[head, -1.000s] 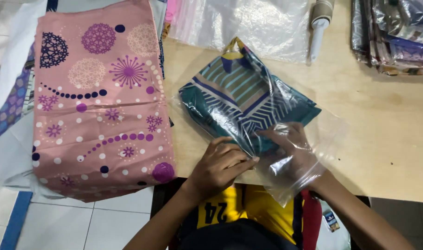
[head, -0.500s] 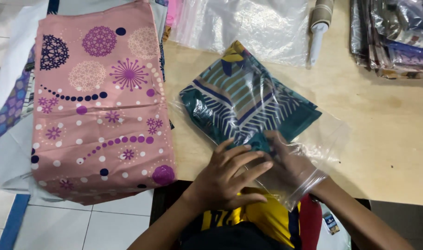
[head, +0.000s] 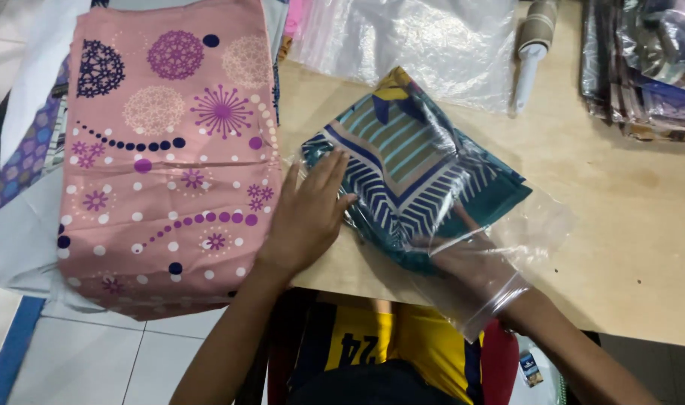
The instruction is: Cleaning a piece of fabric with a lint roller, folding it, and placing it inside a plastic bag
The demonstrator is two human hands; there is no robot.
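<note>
A folded teal cloth (head: 414,176) with striped and chevron pattern lies inside a clear plastic bag (head: 537,225) on the wooden table (head: 627,247). My left hand (head: 309,214) rests flat on the bag's left side, fingers spread over the cloth's edge. My right hand (head: 466,259) is pushed inside the bag's open mouth, under the plastic, touching the cloth's near corner.
A pink patterned folded cloth (head: 166,150) tops a stack at the left, overhanging the table edge. More clear bags (head: 425,45) lie at the back, a lint roller (head: 530,52) beside them, and a pile of bagged cloths (head: 650,67) at the far right.
My left hand has moved from the bag's mouth up and left to press flat on the cloth. My right hand has stayed inside the bag.
</note>
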